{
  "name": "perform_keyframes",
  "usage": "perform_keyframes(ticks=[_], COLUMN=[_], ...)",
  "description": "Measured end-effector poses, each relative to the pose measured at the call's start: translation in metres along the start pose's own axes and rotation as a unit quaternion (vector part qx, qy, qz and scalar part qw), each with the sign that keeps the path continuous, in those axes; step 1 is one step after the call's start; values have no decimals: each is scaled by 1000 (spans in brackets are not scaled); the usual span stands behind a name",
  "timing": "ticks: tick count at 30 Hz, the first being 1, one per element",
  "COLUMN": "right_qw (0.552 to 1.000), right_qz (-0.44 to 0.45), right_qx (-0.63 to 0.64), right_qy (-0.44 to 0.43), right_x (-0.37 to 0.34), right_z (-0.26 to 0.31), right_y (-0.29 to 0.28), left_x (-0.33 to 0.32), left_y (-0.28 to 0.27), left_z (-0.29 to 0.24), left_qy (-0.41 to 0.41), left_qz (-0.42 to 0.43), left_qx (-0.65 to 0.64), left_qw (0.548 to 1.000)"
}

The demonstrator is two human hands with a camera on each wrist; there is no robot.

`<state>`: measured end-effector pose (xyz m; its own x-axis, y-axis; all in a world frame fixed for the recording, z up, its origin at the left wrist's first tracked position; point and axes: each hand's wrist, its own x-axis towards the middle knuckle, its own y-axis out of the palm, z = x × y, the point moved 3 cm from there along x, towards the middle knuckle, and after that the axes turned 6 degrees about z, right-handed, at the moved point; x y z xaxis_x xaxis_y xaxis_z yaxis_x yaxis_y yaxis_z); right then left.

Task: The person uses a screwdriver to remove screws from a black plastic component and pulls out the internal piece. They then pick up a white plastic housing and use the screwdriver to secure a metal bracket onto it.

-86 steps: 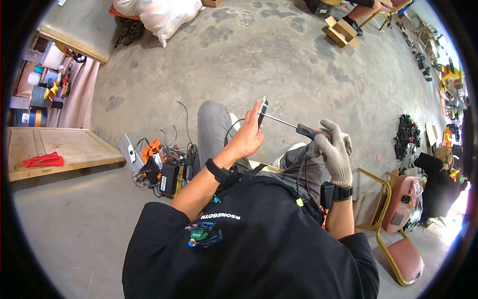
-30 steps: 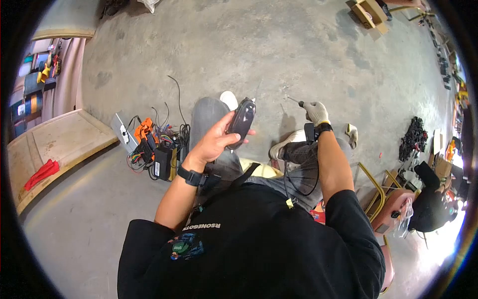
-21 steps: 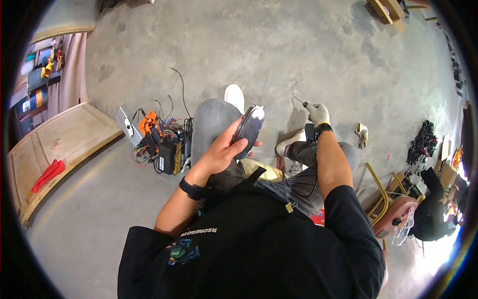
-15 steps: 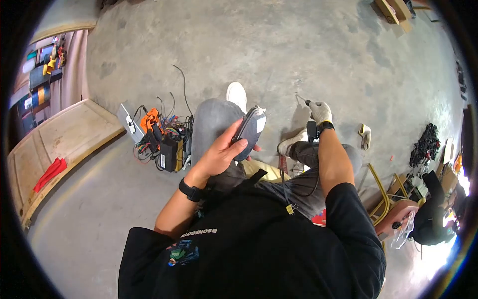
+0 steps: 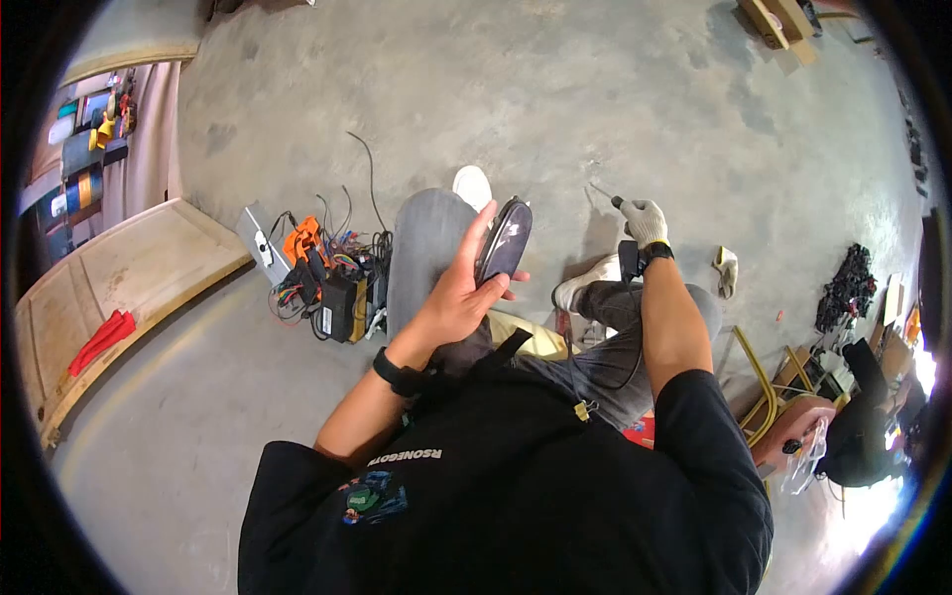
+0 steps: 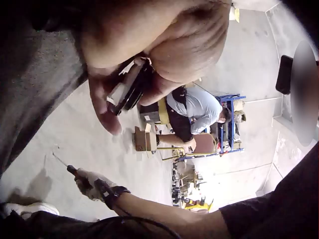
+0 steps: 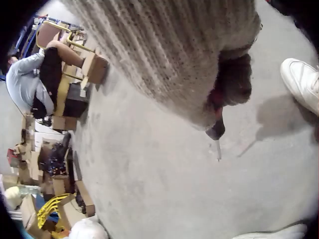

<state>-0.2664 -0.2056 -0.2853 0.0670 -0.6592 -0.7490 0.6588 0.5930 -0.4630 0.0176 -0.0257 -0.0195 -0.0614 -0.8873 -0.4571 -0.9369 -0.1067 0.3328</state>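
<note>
My bare left hand (image 5: pixel 461 299) holds a black, glossy oval device (image 5: pixel 504 240) above my left knee, thumb on one side and fingers behind. The left wrist view shows the device (image 6: pixel 133 89) edge-on, with a pale patch along it. Well forward and to the right, my right hand (image 5: pixel 647 222) wears a knitted work glove and grips a screwdriver (image 5: pixel 617 201). Its shaft points forward and left, over the concrete floor. In the right wrist view the glove (image 7: pixel 169 64) hides most of the screwdriver handle (image 7: pixel 217 129), leaving its dark front end and shaft in sight.
A heap of wires and boxy electronics (image 5: pixel 342 302) lies left of my knee. Beyond it stands a low wooden board (image 5: pixel 159 258) with a red cloth (image 5: pixel 102 342). A loose glove (image 5: pixel 727 271) lies by my right knee. Another person (image 6: pixel 197 107) sits near an open carton (image 6: pixel 144 139).
The screwdriver was at the device's edge; my right hand has since carried it away, forward and right. My left hand has turned the device from edge-on to show its broad face.
</note>
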Motion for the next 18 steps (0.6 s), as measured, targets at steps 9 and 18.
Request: perform_keyframes(ticks=[9, 18], right_qw=[986, 976], right_qz=[79, 29], right_qx=[109, 90], right_qy=[-94, -195], right_x=[-101, -288], right_z=[76, 132], right_y=[-88, -123], left_x=[6, 0], left_y=[4, 1], left_z=[16, 8], left_qy=[22, 60], left_qz=[-5, -46], left_qx=[83, 35], left_qw=[996, 997])
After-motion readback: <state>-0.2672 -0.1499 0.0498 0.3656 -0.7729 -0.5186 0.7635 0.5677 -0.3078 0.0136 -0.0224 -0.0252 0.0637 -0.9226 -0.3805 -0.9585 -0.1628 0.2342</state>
